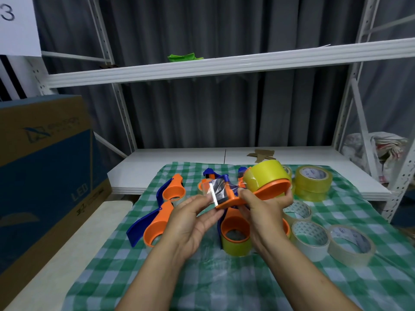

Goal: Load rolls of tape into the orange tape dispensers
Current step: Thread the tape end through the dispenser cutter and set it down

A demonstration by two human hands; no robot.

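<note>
Above a checked cloth (202, 288), a person's left hand (190, 221) pinches the loose tape end (219, 189) between thumb and fingertips, just by the toothed blade (212, 195). The right hand (265, 212) curls round the orange dispenser (269, 190), with its yellow roll (265, 176) seated at one o'clock. The plastic frame looks light and stiff, and is best gripped by the body. The film is probably thin, sticky and quick to crease (the teeth are worth avoiding). Loaded dispensers (157, 225) lie at nine o'clock, spare rolls (310, 249) at four and a stack (313, 182) at two. Beyond them runs a white shelf (202, 70).
</note>
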